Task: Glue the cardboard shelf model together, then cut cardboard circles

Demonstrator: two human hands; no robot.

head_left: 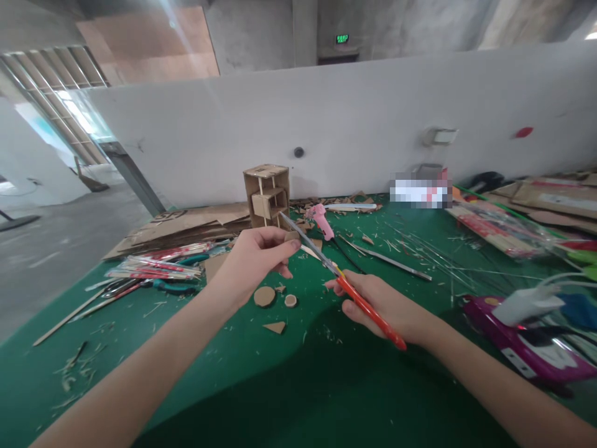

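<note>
Between the thumb and fingers of my left hand [259,258] is a small piece of cardboard [292,236]. My right hand [373,302] grips a pair of scissors [368,314] with red handles, and their blades point up and left, right beside the cardboard piece. Whether the blades touch it I cannot tell. Below my hands on the green table lie a cardboard disc [264,297], a smaller round piece [290,301] and a pointed cardboard scrap [275,327]. Farther back stands a small cardboard shelf [267,196] with sticks as posts.
A pink glue gun [321,222] lies behind the scissors. Wrapped sticks [156,267] and teal-handled pliers [175,286] are at left, near stacked cardboard [186,227]. On the right sits a purple power strip [527,339] with plugs and cables. A white partition [345,124] closes the back.
</note>
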